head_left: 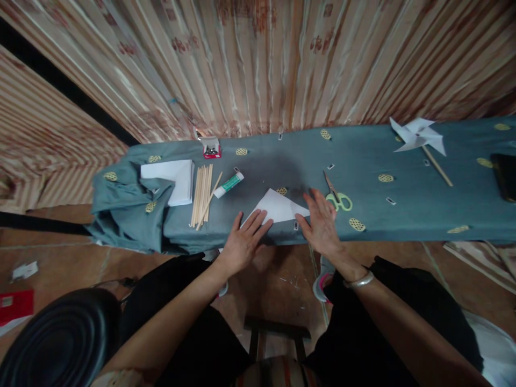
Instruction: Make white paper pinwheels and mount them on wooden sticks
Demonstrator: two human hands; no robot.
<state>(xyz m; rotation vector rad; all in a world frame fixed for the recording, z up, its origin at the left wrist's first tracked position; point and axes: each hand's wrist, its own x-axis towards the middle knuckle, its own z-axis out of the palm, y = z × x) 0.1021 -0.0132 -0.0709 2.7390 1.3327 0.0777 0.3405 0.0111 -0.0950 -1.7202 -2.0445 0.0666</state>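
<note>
A folded white sheet of paper (277,207), triangular in outline, lies near the front edge of the cloth-covered table. My left hand (244,242) rests with spread fingers on its left corner. At the pointed right corner is my right hand (321,223), thumb and fingers apart around the tip; whether it presses on the paper I cannot tell. Scissors (338,200) with light green handles lie just beyond my right hand. Left of the paper are a glue stick (229,185) with a green label and several thin wooden sticks (202,193).
A stack of white paper (183,180) lies at the left, with a small open red box (212,148) of metal pieces behind. Far right are a white paper pinwheel (421,134) on a stick and a dark phone-like object (503,176). A curtain (258,64) hangs behind the table.
</note>
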